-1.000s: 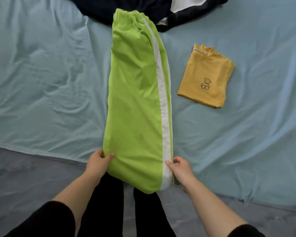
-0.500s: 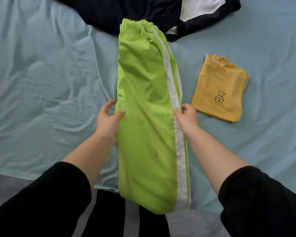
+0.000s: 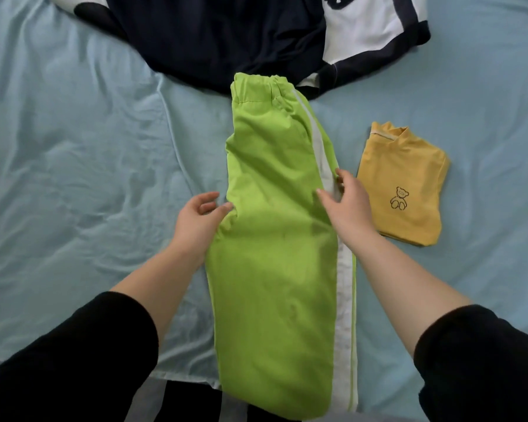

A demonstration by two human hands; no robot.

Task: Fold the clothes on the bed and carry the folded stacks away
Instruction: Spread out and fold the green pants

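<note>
Pale-blue bedsheet [image 3: 73, 166], softly wrinkled throughout

Lime-green trousers [image 3: 272, 254] with a white side stripe; yellow shirt [image 3: 403, 184] with a bear outline; navy-and-white garment [image 3: 256, 35]; pale blue sheet [image 3: 73, 147].

Green trousers [image 3: 272, 239], folded lengthwise, white stripe along the right edge, lie on a pale blue sheet [image 3: 73, 147]; the waistband is at the far end, the leg end hangs over the near bed edge. Left hand [image 3: 195, 223] at the left edge, fingers loosely curled, thumb tip touching the cloth. Right hand [image 3: 348, 208] over the stripe, thumb on the green; a pinch cannot be made out. Folded yellow top [image 3: 409, 184] just right. Dark garment [image 3: 226, 41] beyond, unfolded.
</note>
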